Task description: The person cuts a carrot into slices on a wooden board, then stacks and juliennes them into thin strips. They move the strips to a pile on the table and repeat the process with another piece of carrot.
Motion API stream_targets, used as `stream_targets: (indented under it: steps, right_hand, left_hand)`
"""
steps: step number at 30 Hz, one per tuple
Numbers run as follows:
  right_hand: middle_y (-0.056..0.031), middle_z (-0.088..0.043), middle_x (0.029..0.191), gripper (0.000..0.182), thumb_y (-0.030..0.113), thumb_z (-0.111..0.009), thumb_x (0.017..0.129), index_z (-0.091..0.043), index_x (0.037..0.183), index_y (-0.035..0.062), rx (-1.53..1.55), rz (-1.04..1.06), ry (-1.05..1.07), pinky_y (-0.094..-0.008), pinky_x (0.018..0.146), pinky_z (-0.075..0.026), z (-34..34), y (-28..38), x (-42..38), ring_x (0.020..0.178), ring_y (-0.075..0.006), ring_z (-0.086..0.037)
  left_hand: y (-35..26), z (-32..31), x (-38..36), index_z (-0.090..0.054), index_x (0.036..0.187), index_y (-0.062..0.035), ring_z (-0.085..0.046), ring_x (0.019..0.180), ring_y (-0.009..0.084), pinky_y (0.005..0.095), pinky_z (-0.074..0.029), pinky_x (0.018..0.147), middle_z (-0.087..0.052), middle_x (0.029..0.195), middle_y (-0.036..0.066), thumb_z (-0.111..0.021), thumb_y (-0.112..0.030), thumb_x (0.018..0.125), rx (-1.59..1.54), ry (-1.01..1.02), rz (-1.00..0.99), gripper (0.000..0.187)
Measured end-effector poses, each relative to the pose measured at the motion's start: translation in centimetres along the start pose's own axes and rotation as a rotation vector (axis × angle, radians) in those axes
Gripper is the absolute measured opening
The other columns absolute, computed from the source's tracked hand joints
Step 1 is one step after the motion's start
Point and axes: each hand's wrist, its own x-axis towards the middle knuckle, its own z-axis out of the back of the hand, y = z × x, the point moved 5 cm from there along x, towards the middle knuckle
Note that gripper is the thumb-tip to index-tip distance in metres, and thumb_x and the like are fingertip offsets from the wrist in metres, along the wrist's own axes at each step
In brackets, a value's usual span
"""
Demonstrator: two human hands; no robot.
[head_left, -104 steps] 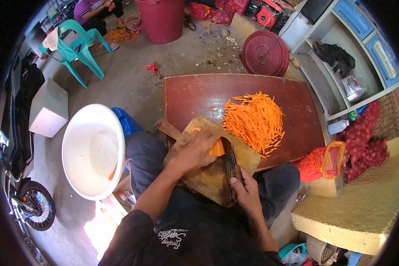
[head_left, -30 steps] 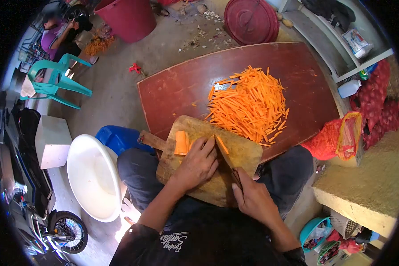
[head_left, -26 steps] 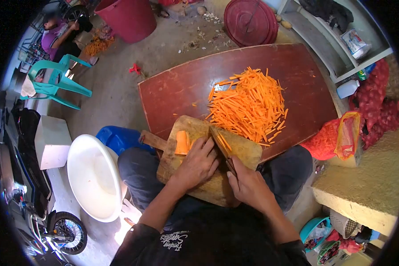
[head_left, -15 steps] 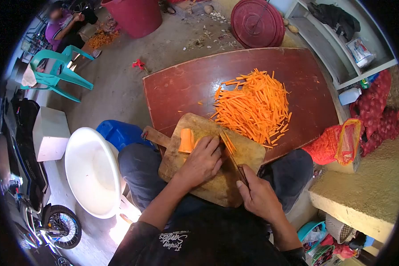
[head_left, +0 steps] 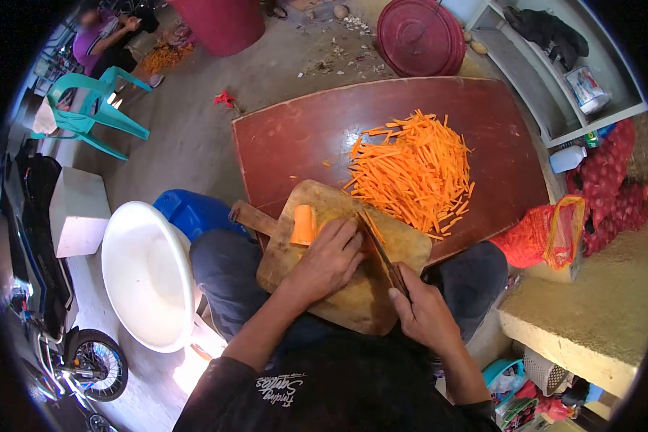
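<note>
- Grips knife [head_left: 383, 252] by its handle with right hand [head_left: 428, 313], fingers curled fully around.
- Rests left hand [head_left: 326, 263] on cutting board [head_left: 353, 306], fingers bent together beside the blade; cannot tell of any hold underneath.
- On the board, just beside left hand: carrot chunk [head_left: 303, 225].
- Beyond, on reddish table [head_left: 295, 137]: heaped carrot sticks [head_left: 414, 176].
- Well apart, on floor: green chair [head_left: 106, 114].

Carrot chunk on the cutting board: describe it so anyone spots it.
Find the red table, then the cutting board at its near edge. Between its handle and the left hand lies the carrot chunk, thick unlike the thin sticks heaped beyond.
</note>
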Motion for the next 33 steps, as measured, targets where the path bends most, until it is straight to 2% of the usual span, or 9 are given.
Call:
stream_targets:
  steps: [4,7,12,15,21,24,27,30,33]
  right_hand:
    - [-0.0347,-0.072,0.107,0.045,0.015,-0.067,0.107,-0.052,0.146,-0.003,-0.021,0.035,-0.002,-0.0585,0.084,-0.058,-0.1,0.2,1.3,0.1,-0.057,-0.071]
    - [-0.0347,-0.073,0.107,0.044,0.015,-0.066,0.107,-0.053,0.145,-0.0027,-0.026,0.015,0.0,-0.0583,0.085,-0.058,0.1,1.1,1.0,0.1,-0.0563,-0.072]
    - [-0.0352,-0.072,0.107,0.044,0.017,-0.065,0.108,-0.052,0.146,-0.0009,-0.045,0.043,-0.005,-0.0605,0.086,-0.057,-0.4,0.6,1.0,0.101,-0.0571,-0.071]
    - [-0.0332,-0.071,0.11,0.043,0.014,-0.063,0.108,-0.053,0.148,0.0009,-0.103,-0.027,0.027,-0.054,0.087,-0.058,-1.3,0.5,2.9,0.105,-0.0558,-0.07]
    - [-0.0319,-0.07,0.108,0.041,0.014,-0.063,0.109,-0.053,0.147,0.0016,0.014,0.008,-0.025,-0.0516,0.083,-0.057,-0.7,-0.2,2.1,0.102,-0.0558,-0.07]
    - [-0.0371,-0.071,0.11,0.047,0.019,-0.064,0.109,-0.048,0.148,-0.0005,0.012,-0.016,0.049,-0.062,0.088,-0.056,-0.1,0.7,0.5,0.106,-0.0599,-0.069]
    - [-0.0374,-0.071,0.109,0.046,0.018,-0.064,0.109,-0.049,0.148,-0.001,-0.015,-0.087,0.065,-0.0619,0.089,-0.056,-0.1,0.9,-0.3,0.106,-0.0599,-0.069]
    - [-0.0376,-0.071,0.109,0.046,0.018,-0.063,0.11,-0.048,0.149,-0.0003,-0.038,-0.018,0.052,-0.0621,0.089,-0.056,-0.3,0.8,0.7,0.106,-0.0599,-0.069]
    - [-0.0323,-0.07,0.106,0.043,0.011,-0.062,0.109,-0.051,0.149,-0.0024,-0.06,0.019,-0.009,-0.0523,0.084,-0.057,-1.2,0.1,2.9,0.104,-0.0557,-0.069]
  left_hand:
    - [0.2,-0.2,0.0,-0.073,0.12,0.0082,-0.06,0.124,0.0396,0.0463,-0.051,0.111,-0.061,0.131,0.022,-0.079,-0.01,0.091,-0.008,0.053,0.008,0.034]
    - [0.0,0.3,0.1,-0.073,0.11,0.0062,-0.062,0.121,0.0438,0.0494,-0.054,0.105,-0.062,0.124,0.022,-0.082,-0.007,0.084,-0.003,0.032,0.011,0.031]
    - [0.1,0.0,0.3,-0.073,0.11,0.0064,-0.062,0.121,0.0444,0.0506,-0.054,0.106,-0.061,0.125,0.023,-0.081,-0.006,0.084,-0.026,0.038,0.025,0.03]
    - [0.1,-0.1,0.1,-0.073,0.113,0.0077,-0.06,0.124,0.0428,0.0492,-0.052,0.109,-0.061,0.129,0.024,-0.079,-0.008,0.087,-0.041,0.056,0.027,0.031]
    - [0.2,-0.1,-0.1,-0.072,0.112,0.0088,-0.061,0.121,0.0434,0.0499,-0.052,0.109,-0.061,0.126,0.025,-0.08,-0.008,0.089,-0.052,0.009,0.04,0.03]
    - [0.2,0.4,-0.2,-0.072,0.112,0.0094,-0.063,0.118,0.0432,0.0498,-0.053,0.106,-0.062,0.123,0.024,-0.079,-0.006,0.089,-0.079,-0.015,0.046,0.029]
    - [0.3,0.5,0.1,-0.072,0.11,0.0097,-0.064,0.117,0.0425,0.049,-0.054,0.103,-0.062,0.122,0.023,-0.078,-0.005,0.088,-0.083,-0.002,0.04,0.026]
    - [0.4,0.3,0.0,-0.072,0.107,0.0094,-0.064,0.115,0.042,0.0485,-0.054,0.102,-0.062,0.122,0.023,-0.078,-0.004,0.088,-0.079,0.018,0.031,0.024]
    - [0.2,0.3,-0.1,-0.072,0.107,0.0088,-0.064,0.114,0.042,0.0486,-0.054,0.102,-0.062,0.122,0.023,-0.079,-0.004,0.088,-0.071,0.004,0.028,0.024]
